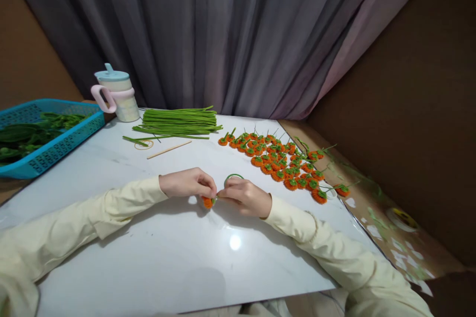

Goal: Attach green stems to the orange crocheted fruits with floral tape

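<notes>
My left hand is closed, pinching a small fuzzy orange flower head with a green base, just above the table. Close beside it, my right hand is closed too, its fingertips pressed together at the green underside of the flower. A roll of green tape shows as a ring behind the right hand's knuckles, partly hidden by them. What exactly lies between the right fingertips is too small to make out clearly.
Many orange flower heads with green bases and thin stems lie at the right. Green fuzzy stems are stacked at the back, near a wooden stick. A tumbler and a blue basket stand left. Paper scraps lie right.
</notes>
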`<control>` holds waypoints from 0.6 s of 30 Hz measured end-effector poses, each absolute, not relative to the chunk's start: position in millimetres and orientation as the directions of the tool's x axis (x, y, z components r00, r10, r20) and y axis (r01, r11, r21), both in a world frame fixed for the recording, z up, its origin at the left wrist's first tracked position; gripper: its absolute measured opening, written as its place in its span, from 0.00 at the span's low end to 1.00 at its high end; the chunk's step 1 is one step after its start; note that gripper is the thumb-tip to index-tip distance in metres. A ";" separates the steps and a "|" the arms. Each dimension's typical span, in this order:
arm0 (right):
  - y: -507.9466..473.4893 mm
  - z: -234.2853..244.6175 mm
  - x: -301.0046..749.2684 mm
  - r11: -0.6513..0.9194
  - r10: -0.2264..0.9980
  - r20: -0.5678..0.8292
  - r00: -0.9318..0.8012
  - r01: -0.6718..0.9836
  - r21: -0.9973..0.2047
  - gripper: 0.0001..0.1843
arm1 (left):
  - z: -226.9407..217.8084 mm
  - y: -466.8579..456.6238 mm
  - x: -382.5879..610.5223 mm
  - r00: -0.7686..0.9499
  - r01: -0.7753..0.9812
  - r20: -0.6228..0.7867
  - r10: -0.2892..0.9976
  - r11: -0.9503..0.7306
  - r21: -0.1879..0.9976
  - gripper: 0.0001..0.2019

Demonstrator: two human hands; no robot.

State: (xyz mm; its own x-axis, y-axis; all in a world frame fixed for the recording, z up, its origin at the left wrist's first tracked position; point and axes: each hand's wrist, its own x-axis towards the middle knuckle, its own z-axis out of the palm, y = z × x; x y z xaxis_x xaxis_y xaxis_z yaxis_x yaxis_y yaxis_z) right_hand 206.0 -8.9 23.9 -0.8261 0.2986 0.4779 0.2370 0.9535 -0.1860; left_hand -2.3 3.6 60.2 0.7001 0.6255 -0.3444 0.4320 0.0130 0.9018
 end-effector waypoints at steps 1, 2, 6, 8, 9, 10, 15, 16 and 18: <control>-9.1 23.0 205.9 0.965 0.259 0.488 -0.834 0.245 -0.093 0.15 | 59.2 6.0 -2.9 0.689 0.419 -0.367 0.625 0.070 0.905 0.07; -9.3 22.5 205.8 0.969 0.215 0.498 -0.840 0.246 -0.003 0.14 | 58.1 7.9 -3.5 0.682 0.399 -0.387 0.620 0.129 0.908 0.07; -11.4 24.8 203.9 0.931 0.032 0.518 -0.855 0.214 0.296 0.10 | 52.8 11.6 -4.8 0.710 0.298 -0.460 0.534 0.365 0.882 0.08; -13.6 27.0 202.4 0.894 -0.056 0.508 -0.859 0.184 0.409 0.09 | 50.6 11.4 -4.8 0.715 0.283 -0.485 0.503 0.426 0.859 0.08; -14.8 27.9 201.6 0.878 -0.090 0.498 -0.862 0.168 0.449 0.10 | 49.7 11.0 -4.6 0.712 0.284 -0.496 0.498 0.441 0.851 0.08; -16.0 28.5 200.9 0.865 -0.113 0.488 -0.865 0.156 0.477 0.10 | 49.1 10.6 -4.3 0.705 0.287 -0.507 0.496 0.455 0.843 0.07; -17.9 25.1 199.7 0.879 -0.042 0.494 -0.868 0.203 0.431 0.13 | 50.2 8.0 -0.3 0.638 0.306 -0.531 0.558 0.449 0.840 0.07; -17.4 23.5 199.9 0.898 0.008 0.506 -0.863 0.229 0.376 0.14 | 51.6 7.2 0.6 0.618 0.328 -0.514 0.595 0.399 0.856 0.07; -16.2 20.5 200.3 0.935 0.143 0.514 -0.846 0.286 0.210 0.14 | 55.6 4.4 2.1 0.609 0.389 -0.453 0.651 0.252 0.886 0.08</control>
State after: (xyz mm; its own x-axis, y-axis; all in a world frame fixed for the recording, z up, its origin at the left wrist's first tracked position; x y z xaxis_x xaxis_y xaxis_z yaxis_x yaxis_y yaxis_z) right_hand 200.3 -16.2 20.5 -0.8455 0.1433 0.5143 0.2864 0.9347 0.2103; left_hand 2.1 4.4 55.6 0.6094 0.6505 -0.4532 0.3895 0.2523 0.8858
